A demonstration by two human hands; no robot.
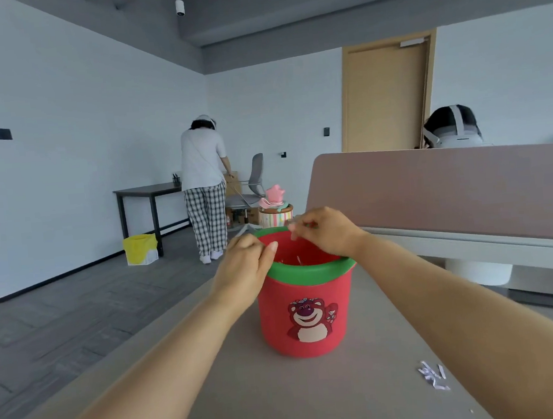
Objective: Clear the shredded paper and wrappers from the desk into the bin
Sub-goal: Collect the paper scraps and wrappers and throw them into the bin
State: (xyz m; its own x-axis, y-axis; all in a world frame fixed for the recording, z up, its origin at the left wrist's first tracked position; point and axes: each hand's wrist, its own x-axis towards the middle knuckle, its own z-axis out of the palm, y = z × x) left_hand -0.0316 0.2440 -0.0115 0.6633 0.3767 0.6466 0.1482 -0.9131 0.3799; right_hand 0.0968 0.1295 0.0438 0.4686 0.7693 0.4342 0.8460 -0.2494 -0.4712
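Red bin [309, 290] sits just beneath left hand [248, 267] and right hand [325, 233], fingers curled, contents unclear.

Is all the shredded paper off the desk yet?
No, a small cluster of shredded paper lies on the desk, nearer the camera and right of the bin.

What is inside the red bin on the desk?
A few pale paper strips show against the red inner wall of the bin. Its bottom is hidden by the green rim and by the left hand and right hand at the opening.
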